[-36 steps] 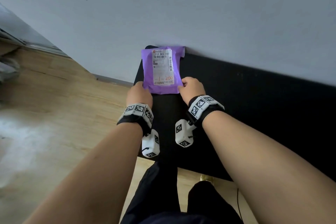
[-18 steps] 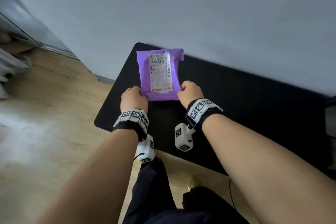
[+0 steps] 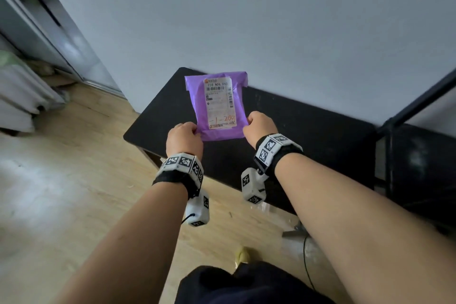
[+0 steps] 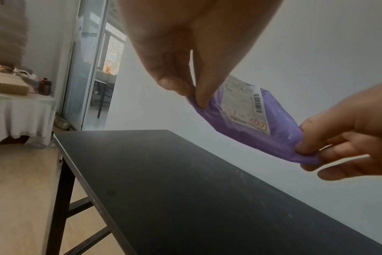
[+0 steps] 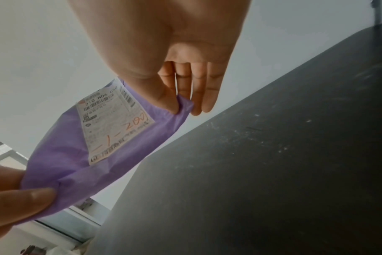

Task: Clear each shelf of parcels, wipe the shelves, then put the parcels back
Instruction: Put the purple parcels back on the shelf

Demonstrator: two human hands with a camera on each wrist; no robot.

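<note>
A purple plastic parcel (image 3: 217, 106) with a white shipping label hangs in the air above the left end of a black shelf (image 3: 308, 131). My left hand (image 3: 183, 139) pinches its near left corner between thumb and fingers. My right hand (image 3: 260, 124) pinches the near right corner. In the left wrist view the parcel (image 4: 246, 124) sags between the left hand (image 4: 192, 93) and the right hand (image 4: 329, 146), well clear of the shelf top (image 4: 185, 189). The right wrist view shows the parcel (image 5: 94, 155) and its label from below, with the shelf top (image 5: 273, 172) beside it.
The shelf stands against a grey wall (image 3: 271, 20). A black upright frame post (image 3: 392, 155) rises at its right end. Wooden floor (image 3: 61, 192) lies to the left, with a white cloth-covered pile (image 3: 19, 96) and a sliding door frame (image 3: 49, 22) at the far left.
Both hands have lifted the purple parcel off the shelf top and drawn it up and toward me. The view has risen, showing more of the shelf's left end and the floor.
</note>
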